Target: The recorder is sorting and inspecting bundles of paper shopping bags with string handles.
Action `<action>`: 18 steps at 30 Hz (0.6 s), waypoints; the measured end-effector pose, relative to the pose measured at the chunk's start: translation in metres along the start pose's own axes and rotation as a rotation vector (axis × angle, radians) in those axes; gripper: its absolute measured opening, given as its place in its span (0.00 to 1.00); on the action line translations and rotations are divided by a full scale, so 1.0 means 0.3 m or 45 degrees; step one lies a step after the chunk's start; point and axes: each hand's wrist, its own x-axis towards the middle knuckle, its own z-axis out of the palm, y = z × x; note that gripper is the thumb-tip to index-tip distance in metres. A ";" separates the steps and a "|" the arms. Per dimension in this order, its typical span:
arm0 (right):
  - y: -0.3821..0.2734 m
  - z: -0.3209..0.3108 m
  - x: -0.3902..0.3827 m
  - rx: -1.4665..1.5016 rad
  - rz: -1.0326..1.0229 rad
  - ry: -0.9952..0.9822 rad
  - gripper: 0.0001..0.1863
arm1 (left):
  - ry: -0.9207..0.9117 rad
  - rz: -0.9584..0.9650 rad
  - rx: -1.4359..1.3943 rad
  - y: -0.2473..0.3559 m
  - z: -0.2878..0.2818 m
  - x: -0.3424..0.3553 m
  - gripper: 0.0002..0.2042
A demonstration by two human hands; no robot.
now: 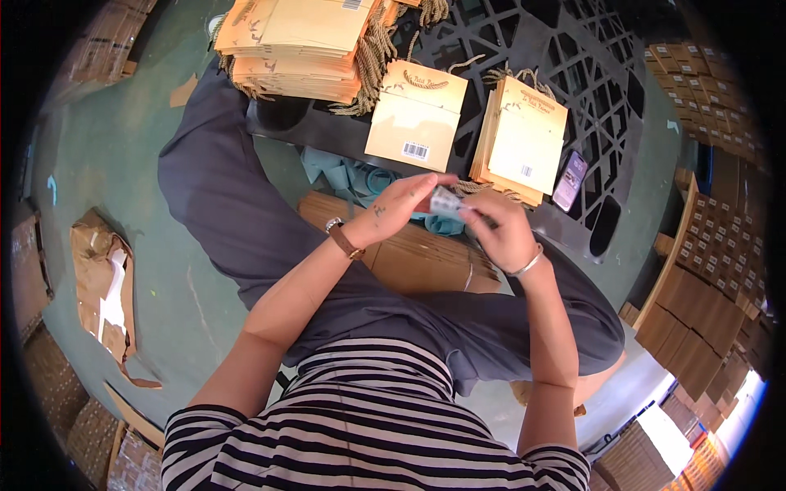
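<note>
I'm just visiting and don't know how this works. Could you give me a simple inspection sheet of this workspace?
Surface: black slotted tabletop, partly covered by bags.
Job's things: small pale slip, blurred; single orange-tan bag lying flat; tall bag stack on its left; smaller bag stack on its right; rope handles visible.
Clutter: phone beside the smaller stack; torn brown paper on the floor.
Grips: right grip, a bare hand, pinches the slip; left grip, also bare, has fingers extended beside it, contact unclear.
Cables: nothing seen.
Surroundings: green floor; stacked cartons at the right.
</note>
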 end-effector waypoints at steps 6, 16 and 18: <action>-0.028 -0.022 -0.010 -0.119 -0.152 0.312 0.03 | -0.007 -0.210 0.345 -0.050 -0.075 -0.004 0.15; 0.447 -0.231 -0.063 0.301 1.065 0.291 0.12 | 0.251 0.011 0.046 -0.010 -0.056 -0.031 0.20; 0.476 -0.218 -0.060 0.209 1.071 0.235 0.14 | 0.285 -0.015 0.068 -0.030 -0.078 -0.031 0.21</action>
